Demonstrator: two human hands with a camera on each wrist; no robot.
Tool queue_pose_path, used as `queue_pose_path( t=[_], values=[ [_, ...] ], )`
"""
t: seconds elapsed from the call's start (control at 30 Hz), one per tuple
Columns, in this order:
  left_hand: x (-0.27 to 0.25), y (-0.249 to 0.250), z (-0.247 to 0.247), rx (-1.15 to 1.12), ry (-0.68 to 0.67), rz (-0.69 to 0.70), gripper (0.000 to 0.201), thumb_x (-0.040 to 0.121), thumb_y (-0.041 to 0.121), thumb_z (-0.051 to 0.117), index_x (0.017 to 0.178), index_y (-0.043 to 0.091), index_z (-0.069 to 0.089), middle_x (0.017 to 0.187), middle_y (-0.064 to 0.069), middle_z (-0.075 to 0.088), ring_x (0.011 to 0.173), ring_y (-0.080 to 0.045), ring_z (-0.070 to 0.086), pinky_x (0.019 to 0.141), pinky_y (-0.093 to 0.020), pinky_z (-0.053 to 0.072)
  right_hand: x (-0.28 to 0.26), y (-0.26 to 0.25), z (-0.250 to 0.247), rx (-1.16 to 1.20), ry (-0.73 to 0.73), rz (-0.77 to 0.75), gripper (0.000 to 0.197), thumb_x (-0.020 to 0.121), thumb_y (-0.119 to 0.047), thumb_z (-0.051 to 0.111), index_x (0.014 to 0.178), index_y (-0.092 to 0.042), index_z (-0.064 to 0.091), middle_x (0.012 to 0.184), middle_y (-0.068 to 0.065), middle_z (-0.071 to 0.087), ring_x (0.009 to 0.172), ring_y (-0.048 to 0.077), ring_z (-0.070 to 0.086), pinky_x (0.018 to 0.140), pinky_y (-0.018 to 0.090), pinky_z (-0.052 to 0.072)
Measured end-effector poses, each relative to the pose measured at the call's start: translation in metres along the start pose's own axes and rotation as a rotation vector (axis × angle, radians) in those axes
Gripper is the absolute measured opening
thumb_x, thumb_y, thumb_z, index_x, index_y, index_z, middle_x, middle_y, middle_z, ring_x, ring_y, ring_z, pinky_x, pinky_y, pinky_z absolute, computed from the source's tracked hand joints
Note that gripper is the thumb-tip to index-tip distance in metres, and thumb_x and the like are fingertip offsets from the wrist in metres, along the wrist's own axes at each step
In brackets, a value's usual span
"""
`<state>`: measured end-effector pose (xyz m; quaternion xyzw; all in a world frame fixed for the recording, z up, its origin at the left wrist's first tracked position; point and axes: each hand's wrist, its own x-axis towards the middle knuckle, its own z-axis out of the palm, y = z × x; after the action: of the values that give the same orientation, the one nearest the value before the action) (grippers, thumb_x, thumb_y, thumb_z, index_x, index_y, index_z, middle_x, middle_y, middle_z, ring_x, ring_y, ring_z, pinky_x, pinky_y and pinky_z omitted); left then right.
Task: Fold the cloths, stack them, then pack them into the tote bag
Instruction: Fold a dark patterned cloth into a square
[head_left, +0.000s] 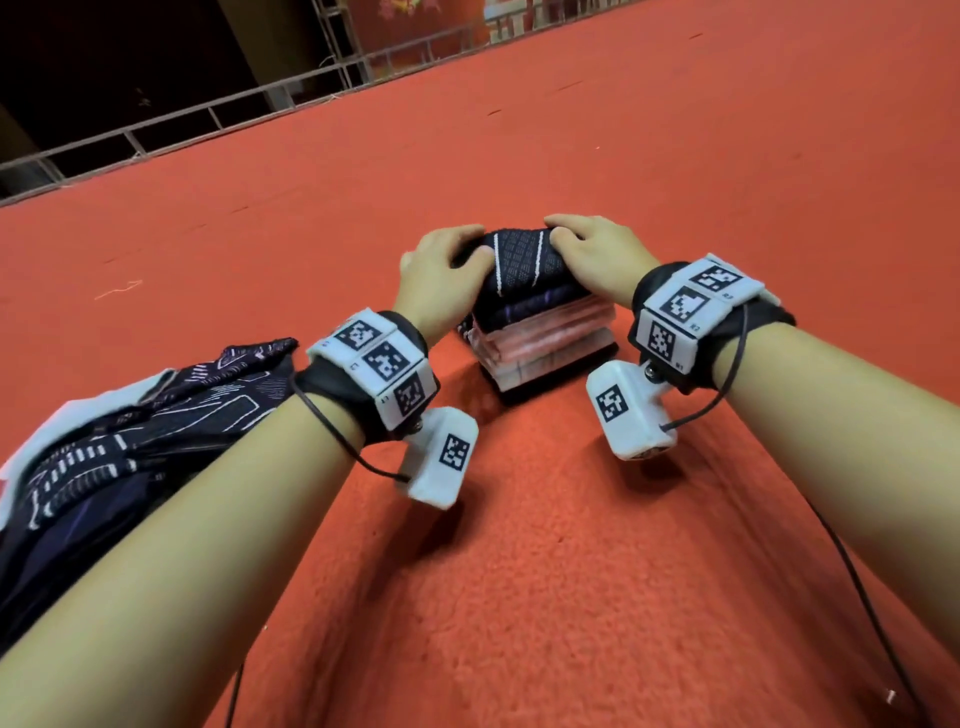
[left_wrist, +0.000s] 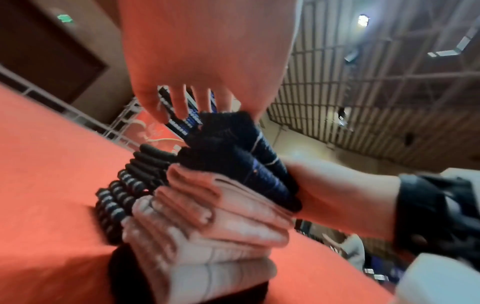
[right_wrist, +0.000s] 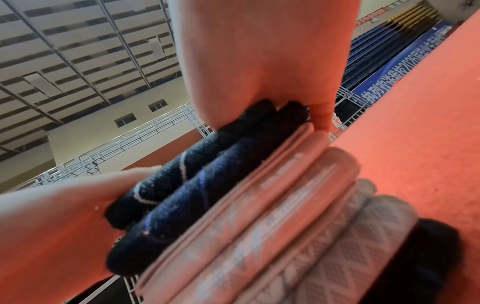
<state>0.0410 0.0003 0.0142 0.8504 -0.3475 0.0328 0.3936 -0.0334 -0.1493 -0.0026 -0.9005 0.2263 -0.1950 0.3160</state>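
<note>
A stack of folded cloths (head_left: 550, 338) stands on the red surface ahead of me: black at the bottom, pale pink and white ones (left_wrist: 215, 216) in the middle, dark navy ones on top. The top navy cloth (head_left: 519, 254) carries white stripes. My left hand (head_left: 452, 260) grips its left end, fingers curled over the top. My right hand (head_left: 582, 244) grips its right end the same way. In the right wrist view the navy folds (right_wrist: 207, 185) lie pressed between both hands above the pink layers (right_wrist: 285, 226).
A dark patterned fabric piece (head_left: 130, 431) lies over something white at my left forearm; I cannot tell whether it is the tote bag. Red carpet (head_left: 675, 156) spreads all around. A metal railing (head_left: 182, 119) marks its far edge.
</note>
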Motion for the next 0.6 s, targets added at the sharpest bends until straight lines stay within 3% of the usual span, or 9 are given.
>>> queue_pose_path(
  t=[0.1, 0.17, 0.23, 0.37, 0.6],
  values=[
    [-0.007, 0.003, 0.005, 0.205, -0.236, -0.019, 0.045, 0.1, 0.034, 0.031, 0.143, 0.02, 0.036, 0.151, -0.002, 0.034, 0.14, -0.017, 0.023, 0.111, -0.027, 0.01, -0.004, 0.007, 0.001, 0.03, -0.047, 0.018, 0.042, 0.1, -0.028, 0.031, 0.139, -0.024, 0.045, 0.147, 0.001, 0.042, 0.137, 0.02, 0.034, 0.107, 0.023, 0.025],
    [-0.01, -0.002, 0.008, 0.253, -0.356, -0.115, 0.054, 0.1, 0.04, 0.023, 0.15, 0.022, 0.016, 0.158, 0.0, 0.016, 0.144, -0.02, 0.009, 0.112, -0.029, 0.005, -0.007, 0.01, 0.002, 0.041, -0.088, 0.019, 0.043, 0.1, -0.03, 0.031, 0.141, -0.024, 0.042, 0.148, 0.0, 0.04, 0.138, 0.019, 0.033, 0.108, 0.024, 0.024],
    [-0.013, -0.009, 0.012, 0.29, -0.422, -0.181, 0.058, 0.099, 0.046, 0.021, 0.151, 0.026, 0.006, 0.159, 0.002, 0.007, 0.144, -0.026, 0.003, 0.115, -0.035, 0.005, -0.011, 0.014, 0.005, 0.068, -0.124, 0.019, 0.044, 0.1, -0.029, 0.03, 0.143, -0.022, 0.039, 0.15, 0.0, 0.037, 0.139, 0.017, 0.031, 0.109, 0.023, 0.022],
    [-0.019, -0.014, 0.018, 0.338, -0.469, -0.202, 0.061, 0.097, 0.05, 0.02, 0.151, 0.028, 0.001, 0.159, 0.001, 0.004, 0.144, -0.031, 0.005, 0.117, -0.043, 0.007, -0.019, 0.019, 0.011, 0.124, -0.131, 0.022, 0.044, 0.101, -0.028, 0.031, 0.144, -0.02, 0.037, 0.15, -0.002, 0.035, 0.139, 0.012, 0.029, 0.108, 0.019, 0.019],
    [-0.019, -0.005, 0.009, 0.255, -0.451, -0.226, 0.057, 0.099, 0.046, 0.022, 0.151, 0.027, 0.009, 0.158, -0.002, 0.01, 0.144, -0.031, 0.005, 0.113, -0.034, 0.006, -0.016, 0.008, 0.002, 0.084, -0.18, 0.047, 0.045, 0.101, -0.026, 0.028, 0.145, -0.02, 0.034, 0.152, 0.001, 0.033, 0.139, 0.016, 0.028, 0.104, 0.017, 0.02]
  ],
)
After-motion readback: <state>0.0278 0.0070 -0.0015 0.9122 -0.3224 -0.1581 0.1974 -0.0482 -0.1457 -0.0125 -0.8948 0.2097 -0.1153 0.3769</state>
